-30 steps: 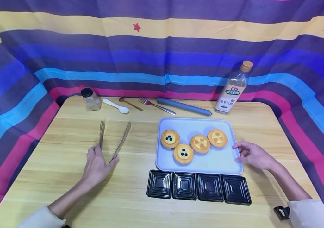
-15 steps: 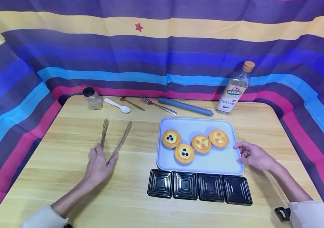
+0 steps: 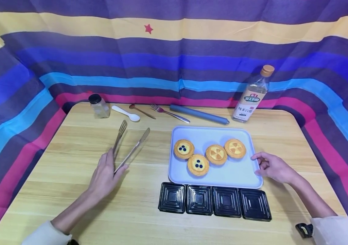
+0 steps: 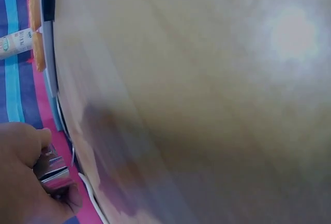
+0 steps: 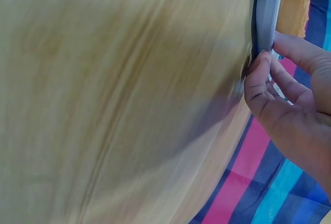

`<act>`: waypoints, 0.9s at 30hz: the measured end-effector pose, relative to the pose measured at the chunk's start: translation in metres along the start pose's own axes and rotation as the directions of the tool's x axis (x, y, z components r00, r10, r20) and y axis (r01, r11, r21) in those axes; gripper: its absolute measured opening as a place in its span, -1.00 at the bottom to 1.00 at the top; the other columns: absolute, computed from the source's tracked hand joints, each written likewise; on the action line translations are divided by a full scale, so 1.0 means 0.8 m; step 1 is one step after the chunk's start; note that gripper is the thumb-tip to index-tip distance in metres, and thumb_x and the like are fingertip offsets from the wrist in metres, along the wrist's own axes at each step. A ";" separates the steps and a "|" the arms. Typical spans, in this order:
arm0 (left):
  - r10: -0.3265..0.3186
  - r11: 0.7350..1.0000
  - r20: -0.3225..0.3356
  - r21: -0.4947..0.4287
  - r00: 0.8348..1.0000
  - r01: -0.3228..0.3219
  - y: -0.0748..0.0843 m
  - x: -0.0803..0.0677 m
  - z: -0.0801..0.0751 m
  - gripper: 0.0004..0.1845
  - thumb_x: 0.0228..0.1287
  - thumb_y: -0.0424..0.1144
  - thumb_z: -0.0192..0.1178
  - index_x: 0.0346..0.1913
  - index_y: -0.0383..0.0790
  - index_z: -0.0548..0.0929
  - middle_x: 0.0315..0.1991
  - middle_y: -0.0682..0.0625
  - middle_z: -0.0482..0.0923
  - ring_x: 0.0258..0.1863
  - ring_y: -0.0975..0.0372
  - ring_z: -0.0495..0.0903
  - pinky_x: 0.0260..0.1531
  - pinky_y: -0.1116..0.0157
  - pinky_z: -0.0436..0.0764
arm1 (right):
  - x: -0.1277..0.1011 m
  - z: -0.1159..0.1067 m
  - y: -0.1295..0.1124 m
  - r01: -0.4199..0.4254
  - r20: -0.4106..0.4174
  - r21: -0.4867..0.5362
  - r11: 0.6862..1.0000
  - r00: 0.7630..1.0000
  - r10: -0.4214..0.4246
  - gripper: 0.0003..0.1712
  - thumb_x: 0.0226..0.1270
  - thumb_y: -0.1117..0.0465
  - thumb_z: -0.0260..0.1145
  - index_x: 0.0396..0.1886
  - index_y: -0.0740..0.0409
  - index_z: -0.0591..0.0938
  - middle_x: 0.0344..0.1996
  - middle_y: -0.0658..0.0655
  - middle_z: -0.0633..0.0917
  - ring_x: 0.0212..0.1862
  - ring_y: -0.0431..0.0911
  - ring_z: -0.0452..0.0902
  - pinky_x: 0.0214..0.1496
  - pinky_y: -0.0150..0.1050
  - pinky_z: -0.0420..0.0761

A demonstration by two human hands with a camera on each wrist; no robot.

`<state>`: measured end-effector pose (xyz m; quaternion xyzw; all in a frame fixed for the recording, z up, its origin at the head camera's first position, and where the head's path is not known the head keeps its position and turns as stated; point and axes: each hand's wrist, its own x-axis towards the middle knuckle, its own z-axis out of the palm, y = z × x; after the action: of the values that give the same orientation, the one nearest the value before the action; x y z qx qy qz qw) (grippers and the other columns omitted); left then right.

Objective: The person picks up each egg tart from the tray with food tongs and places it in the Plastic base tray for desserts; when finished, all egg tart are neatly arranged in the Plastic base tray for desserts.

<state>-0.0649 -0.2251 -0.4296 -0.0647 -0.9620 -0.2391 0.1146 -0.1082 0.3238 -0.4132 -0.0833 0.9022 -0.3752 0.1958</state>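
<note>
My left hand (image 3: 103, 177) holds metal tongs (image 3: 144, 135) over the left of the table, their arms spread apart and tips pointing away with nothing between them. In the left wrist view, thumb and fingers sit on the tongs' two sides. At the right, my right hand (image 3: 275, 168) pinches the edge of a light blue tray (image 3: 238, 175); the right wrist view shows thumb and fingers at its rim. On that tray lie two tarts with dark berries (image 3: 197, 165) and two tarts with wedge-shaped toppings (image 3: 216, 154).
Several black square plastic trays (image 3: 198, 199) line the blue tray's near edge. Along the back are a black-lidded jar (image 3: 99, 107), white spoon (image 3: 126, 113), small brown spoon (image 3: 142, 111), fork (image 3: 171, 114), blue-grey rod (image 3: 199, 114) and vinegar bottle (image 3: 248, 100). Striped cloth (image 3: 174, 61) hangs behind.
My left hand has shifted the tongs a little away and to the right, tilting their tips rightward. The right hand and the blue tray keep their places.
</note>
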 end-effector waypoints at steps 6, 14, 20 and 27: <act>0.084 0.996 0.030 -0.019 0.996 -0.083 0.004 0.011 -0.014 -0.25 0.25 -0.16 0.23 0.31 -0.60 0.19 -0.01 -0.39 0.46 -0.15 -0.10 0.50 -0.17 -0.13 0.56 | 0.000 0.001 0.000 0.001 -0.008 -0.007 1.000 1.000 -0.001 -0.43 0.03 0.41 0.40 0.08 0.40 0.43 -0.33 0.17 0.48 -0.46 -0.27 0.35 -0.46 -0.41 0.39; 0.199 0.980 0.117 -0.020 0.973 -0.198 0.012 0.027 -0.024 -0.25 0.20 -0.14 0.28 0.34 -0.45 0.24 0.11 -0.33 0.47 -0.22 -0.02 0.62 -0.20 -0.06 0.61 | 0.001 0.001 0.002 -0.009 -0.004 -0.001 1.000 1.000 0.009 -0.42 0.03 0.41 0.40 0.09 0.39 0.43 -0.35 0.16 0.48 -0.48 -0.27 0.35 -0.49 -0.41 0.38; 0.315 0.949 0.137 -0.024 0.939 -0.314 0.017 0.037 -0.028 -0.26 0.17 -0.13 0.31 0.35 -0.36 0.28 0.17 -0.28 0.47 -0.08 -0.03 0.60 -0.08 -0.10 0.58 | 0.002 0.001 -0.001 -0.021 -0.006 -0.035 0.999 1.000 0.020 -0.43 0.01 0.40 0.42 0.06 0.37 0.45 -0.36 0.15 0.49 -0.48 -0.26 0.36 -0.48 -0.40 0.38; 0.350 0.932 0.238 0.004 0.906 -0.361 0.026 0.046 -0.031 -0.27 0.20 -0.06 0.27 0.38 -0.25 0.27 0.23 -0.25 0.45 0.20 -0.10 0.45 0.16 -0.15 0.43 | 0.002 -0.001 -0.003 -0.043 -0.002 -0.076 0.996 0.999 0.043 -0.42 0.00 0.35 0.44 0.06 0.35 0.47 -0.36 0.13 0.50 -0.47 -0.24 0.36 -0.48 -0.40 0.37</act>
<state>-0.0922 -0.2159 -0.3896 -0.2637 -0.9463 -0.1817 0.0441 -0.1103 0.3220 -0.4117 -0.0711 0.9173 -0.3364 0.2007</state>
